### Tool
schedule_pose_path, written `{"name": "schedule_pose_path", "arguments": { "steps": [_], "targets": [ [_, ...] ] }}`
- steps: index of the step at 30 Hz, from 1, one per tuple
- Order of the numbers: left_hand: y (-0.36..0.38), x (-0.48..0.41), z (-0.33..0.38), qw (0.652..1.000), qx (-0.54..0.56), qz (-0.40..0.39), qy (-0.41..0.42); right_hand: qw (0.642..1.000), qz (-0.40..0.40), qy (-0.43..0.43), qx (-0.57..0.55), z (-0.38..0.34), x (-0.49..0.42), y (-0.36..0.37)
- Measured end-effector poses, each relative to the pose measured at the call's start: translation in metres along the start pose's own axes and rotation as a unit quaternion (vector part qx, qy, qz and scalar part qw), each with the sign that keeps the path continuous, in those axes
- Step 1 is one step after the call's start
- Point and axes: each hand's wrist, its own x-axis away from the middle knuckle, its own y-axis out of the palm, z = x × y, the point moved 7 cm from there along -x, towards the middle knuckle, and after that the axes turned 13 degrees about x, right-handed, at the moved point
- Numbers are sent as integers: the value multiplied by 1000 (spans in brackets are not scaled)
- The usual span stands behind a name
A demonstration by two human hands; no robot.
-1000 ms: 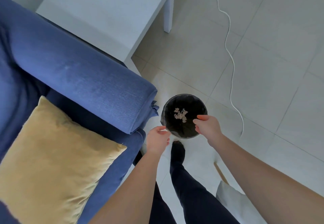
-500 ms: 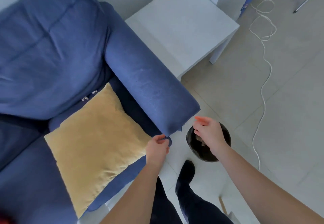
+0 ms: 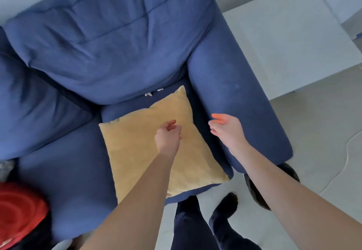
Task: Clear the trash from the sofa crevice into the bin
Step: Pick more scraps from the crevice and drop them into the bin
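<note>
Both empty hands hover between cushion [image 3: 156, 151] edge and armrest [image 3: 235, 93].

Both hands were moved away from the bin [image 3: 254, 193] to above the sofa. The left hand [image 3: 168, 136] was brought over the yellow cushion [image 3: 137, 151], the right hand [image 3: 227, 130] beside the armrest [image 3: 235, 93], fingers spread.

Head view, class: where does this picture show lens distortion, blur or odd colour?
Head view: wide-angle bending curves the sofa armrest and white side table; motion blur softens the red object at the lower left and the trash scraps in the crevice; the right hand has one fingertip glowing orange, a backlight or colour artefact; lighting is soft and even, without hard shadows.
</note>
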Motion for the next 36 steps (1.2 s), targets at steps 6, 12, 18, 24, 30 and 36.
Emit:
{"name": "schedule_pose_path", "arguments": {
  "steps": [6, 12, 18, 24, 30, 36],
  "targets": [
    [-56, -113, 21, 998, -8, 56, -6, 998, -41, -24, 36, -67, -68, 102],
    [-78, -220, 18, 997, 5, 75, -16, 999, -43, 28, -3, -98, -144, 191],
    [-72, -287, -2, 996, 33, 74, -37, 998, -17, 58, 22, -110, -204, 244],
    [-52, -326, -4, 999, -12, 46, 6, 997, 33, 74, 14, -98, -254, 270],
    [-44, -357, -21, 996, -5, 80, -27, 997, 36, 74, 9, -88, -281, 290],
    [-42, -370, -34, 995, 25, 93, -38, 993, 59, 97, -33, -81, -298, 297]
  ]
}}
